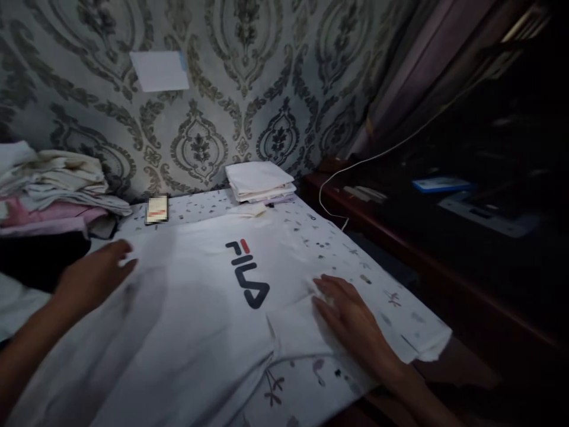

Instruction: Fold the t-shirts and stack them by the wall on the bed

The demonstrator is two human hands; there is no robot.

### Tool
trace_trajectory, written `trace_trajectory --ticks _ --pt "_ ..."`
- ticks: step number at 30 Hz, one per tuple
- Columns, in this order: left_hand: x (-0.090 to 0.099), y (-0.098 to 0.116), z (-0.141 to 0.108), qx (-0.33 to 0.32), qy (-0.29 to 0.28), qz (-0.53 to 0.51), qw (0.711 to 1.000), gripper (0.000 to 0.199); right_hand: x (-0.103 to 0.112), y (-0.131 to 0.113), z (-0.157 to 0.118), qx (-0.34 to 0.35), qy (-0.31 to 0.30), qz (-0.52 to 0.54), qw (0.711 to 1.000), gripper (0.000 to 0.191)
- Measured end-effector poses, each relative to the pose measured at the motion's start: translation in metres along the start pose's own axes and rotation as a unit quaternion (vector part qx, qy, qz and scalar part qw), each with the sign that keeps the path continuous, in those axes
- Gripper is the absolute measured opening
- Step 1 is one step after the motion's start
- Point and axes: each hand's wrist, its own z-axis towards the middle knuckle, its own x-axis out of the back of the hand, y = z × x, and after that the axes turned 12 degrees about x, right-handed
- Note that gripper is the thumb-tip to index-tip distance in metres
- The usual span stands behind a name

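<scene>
A white shirt (200, 296) lies spread flat over the left and middle of the surface (342, 249), which carries a white covering printed with small leaves and flowers. The shirt reaches down to the bottom of the view; large dark letters (242, 273) run down its front, with a red stroke on the first.

The left hand (95, 276) is at the shirt's left side, its thumb and fingers apart with a gap between their tips; whether it touches the cloth is hard to tell. The right hand (351, 314) is over a sleeve-like flap on the shirt's right side, toward the near right corner of the surface. Its fingertips are at the fabric, but I cannot tell whether they pinch it or merely rest there.

Near the far edge, a small phone (157, 210) with a blurred screen lies beyond the shirt, and a folded stack (260, 181) of mostly white cloth sits at the far right corner. To the left is a heap of clothes (66, 184), white, cream and pink, with a black cloth (40, 258) just in front of it.

Past the right edge, a pale cord (382, 155) curves across a dark red ledge (377, 220). A blank sheet (160, 71) is on the patterned wall (200, 136) behind.
</scene>
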Motion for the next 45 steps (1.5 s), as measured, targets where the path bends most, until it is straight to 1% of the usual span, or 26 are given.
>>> trace_trajectory --ticks 2,4,6,7,8,10,11,13,15,17,18,20,22,25,27,29,32,34,36,38,40,43,45 --pt "0.002 0.087 0.017 -0.106 -0.036 -0.029 0.993 0.033 0.003 0.015 -0.013 -0.011 -0.017 -0.027 0.999 0.044" --pt "-0.003 0.173 0.034 -0.203 -0.054 -0.038 0.977 0.034 0.004 0.019 -0.021 -0.008 -0.033 -0.027 0.999 0.046" --pt "-0.012 0.245 0.052 -0.267 -0.043 -0.021 0.963 0.037 0.005 0.02 -0.026 -0.006 -0.036 -0.012 0.999 0.045" --pt "-0.018 0.275 0.061 -0.292 -0.035 -0.008 0.956 0.04 0.005 0.021 -0.028 -0.006 -0.033 -0.002 0.999 0.046" --pt "-0.024 0.301 0.07 -0.312 -0.027 0.006 0.95 0.043 0.006 0.024 -0.029 -0.009 -0.026 0.005 1.0 0.046" --pt "-0.036 0.341 0.089 -0.343 -0.021 0.03 0.938 0.048 0.01 0.031 -0.029 -0.025 0.0 0.008 1.0 0.047" --pt "-0.041 0.357 0.097 -0.355 -0.025 0.04 0.934 0.05 0.012 0.035 -0.027 -0.038 0.015 0.003 0.999 0.045" --pt "-0.05 0.379 0.112 -0.371 -0.042 0.06 0.926 0.05 0.017 0.043 -0.023 -0.065 0.029 -0.009 0.997 0.038" --pt "-0.056 0.391 0.124 -0.382 -0.056 0.079 0.919 0.046 0.021 0.048 -0.016 -0.082 0.013 -0.012 0.996 0.026" --pt "-0.059 0.396 0.132 -0.391 -0.059 0.091 0.914 0.041 0.022 0.048 -0.01 -0.089 -0.01 -0.01 0.996 0.016" --pt "-0.059 0.397 0.134 -0.395 -0.057 0.095 0.912 0.038 0.022 0.047 -0.007 -0.089 -0.015 -0.007 0.996 0.015" --pt "-0.057 0.396 0.136 -0.401 -0.049 0.1 0.909 0.029 0.022 0.043 -0.004 -0.091 -0.013 0.01 0.996 0.016" --pt "-0.053 0.394 0.136 -0.4 -0.035 0.099 0.91 0.023 0.025 0.039 -0.002 -0.107 -0.012 0.054 0.993 0.016" --pt "-0.045 0.393 0.131 -0.384 -0.009 0.091 0.919 0.023 0.034 0.035 0.0 -0.131 -0.029 0.145 0.98 0.019" --pt "-0.039 0.395 0.127 -0.365 0.008 0.085 0.927 0.025 0.04 0.038 0.001 -0.133 -0.031 0.174 0.975 0.019" --pt "-0.034 0.4 0.123 -0.343 0.032 0.07 0.936 0.025 0.046 0.044 0.003 -0.136 -0.011 0.171 0.976 0.019" --pt "-0.033 0.41 0.118 -0.312 0.064 0.025 0.948 0.028 0.05 0.058 0.004 -0.157 0.012 0.131 0.979 0.018" --pt "-0.037 0.418 0.114 -0.298 0.062 0.005 0.953 0.029 0.049 0.066 0.003 -0.169 0.003 0.088 0.982 0.014" --pt "-0.045 0.423 0.11 -0.292 0.048 0.006 0.955 0.03 0.048 0.071 0.0 -0.169 -0.018 0.05 0.984 0.009" --pt "-0.055 0.424 0.104 -0.303 0.037 0.008 0.952 0.034 0.048 0.074 -0.004 -0.165 -0.032 0.028 0.985 0.009" --pt "-0.065 0.42 0.096 -0.321 0.043 -0.012 0.946 0.039 0.048 0.075 -0.008 -0.165 -0.035 0.021 0.986 0.014" --pt "-0.079 0.406 0.076 -0.333 0.065 -0.073 0.938 0.045 0.049 0.078 -0.014 -0.154 -0.029 0.006 0.988 0.02" --pt "-0.088 0.398 0.059 -0.33 0.049 -0.096 0.938 0.05 0.049 0.08 -0.016 -0.131 -0.007 -0.009 0.991 0.02"
